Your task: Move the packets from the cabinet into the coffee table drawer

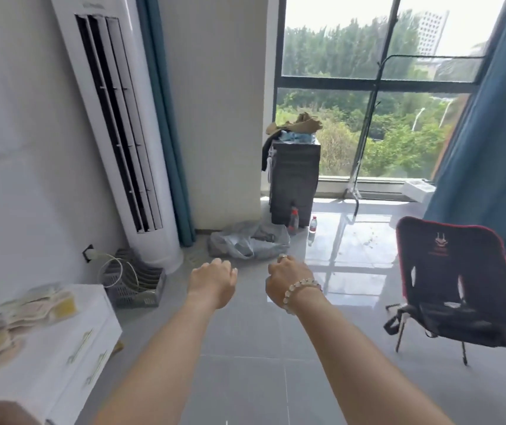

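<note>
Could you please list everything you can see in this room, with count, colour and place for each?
packets: pile, count unclear, cream and yellow, on the cabinet top.
cabinet: one, white, lower left.
air conditioner: one, white, standing at left.
curtains: two, blue, flanking the window.
drawer tower: one, dark grey, by the window, clothes on top.
bottles: two, clear with red, on the floor beside the tower.
plastic bag: one, grey, floor near left curtain.
rack: one, grey, floor behind the cabinet.
chair: one, black edged red, right.
left hand: one, fingers curled, empty, centre.
right hand: one, fingers curled, empty, bead bracelet on wrist.
</note>
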Motion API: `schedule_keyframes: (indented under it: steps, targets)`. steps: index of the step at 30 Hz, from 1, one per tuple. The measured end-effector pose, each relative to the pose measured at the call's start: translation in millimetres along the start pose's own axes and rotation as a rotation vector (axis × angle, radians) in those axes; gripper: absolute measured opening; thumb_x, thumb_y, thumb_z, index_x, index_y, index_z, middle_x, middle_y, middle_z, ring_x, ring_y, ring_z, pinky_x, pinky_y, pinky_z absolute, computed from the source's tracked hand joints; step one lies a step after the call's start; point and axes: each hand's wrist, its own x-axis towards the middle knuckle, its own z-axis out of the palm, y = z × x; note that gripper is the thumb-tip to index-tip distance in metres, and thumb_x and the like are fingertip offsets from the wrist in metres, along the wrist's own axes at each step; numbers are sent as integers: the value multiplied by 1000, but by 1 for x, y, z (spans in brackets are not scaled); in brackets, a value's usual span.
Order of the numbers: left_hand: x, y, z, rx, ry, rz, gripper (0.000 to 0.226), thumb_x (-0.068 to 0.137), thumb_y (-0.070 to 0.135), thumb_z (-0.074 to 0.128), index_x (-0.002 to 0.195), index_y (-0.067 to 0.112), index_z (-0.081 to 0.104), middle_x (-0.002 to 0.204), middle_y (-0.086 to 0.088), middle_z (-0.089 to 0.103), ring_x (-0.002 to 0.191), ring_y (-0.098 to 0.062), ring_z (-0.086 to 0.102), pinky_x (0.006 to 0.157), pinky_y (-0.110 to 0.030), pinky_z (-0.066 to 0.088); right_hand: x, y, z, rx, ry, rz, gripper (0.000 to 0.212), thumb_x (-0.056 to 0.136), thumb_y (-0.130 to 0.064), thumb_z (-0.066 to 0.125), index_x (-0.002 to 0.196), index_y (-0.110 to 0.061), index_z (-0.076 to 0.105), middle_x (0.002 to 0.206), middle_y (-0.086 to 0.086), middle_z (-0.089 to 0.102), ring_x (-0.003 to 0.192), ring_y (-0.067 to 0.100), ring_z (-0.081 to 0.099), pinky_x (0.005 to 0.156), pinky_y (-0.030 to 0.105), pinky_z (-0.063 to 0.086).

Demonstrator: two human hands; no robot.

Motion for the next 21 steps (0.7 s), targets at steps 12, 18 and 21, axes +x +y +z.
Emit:
schedule_keyframes:
  steps: [12, 18, 21]
  targets:
    - [86, -125, -15, 4, 38, -405, 41, 102, 34, 24, 117, 11, 54, 124, -8, 55, 116, -30, 53, 89, -38, 41, 180, -117, 12, 6, -100, -469, 41, 98, -23, 32, 132, -7, 48, 136, 11, 44, 129, 25, 37, 101, 36, 36]
    - [86, -188, -6, 20, 23, -577, 42, 101, 32, 22, 112, 12, 57, 121, -7, 57, 108, -29, 56, 86, -38, 43, 214, -178, 29, 42, -156, -634, 36, 97, -21, 34, 124, -8, 54, 132, 10, 47, 126, 24, 39, 100, 35, 36]
    - [101, -208, -3, 45, -6, -589, 42, 101, 32, 21, 115, 14, 57, 123, -5, 57, 109, -28, 55, 86, -37, 44, 238, -201, 28, 59, -142, -670, 36, 97, -21, 33, 123, -8, 55, 132, 10, 47, 126, 24, 39, 100, 36, 36]
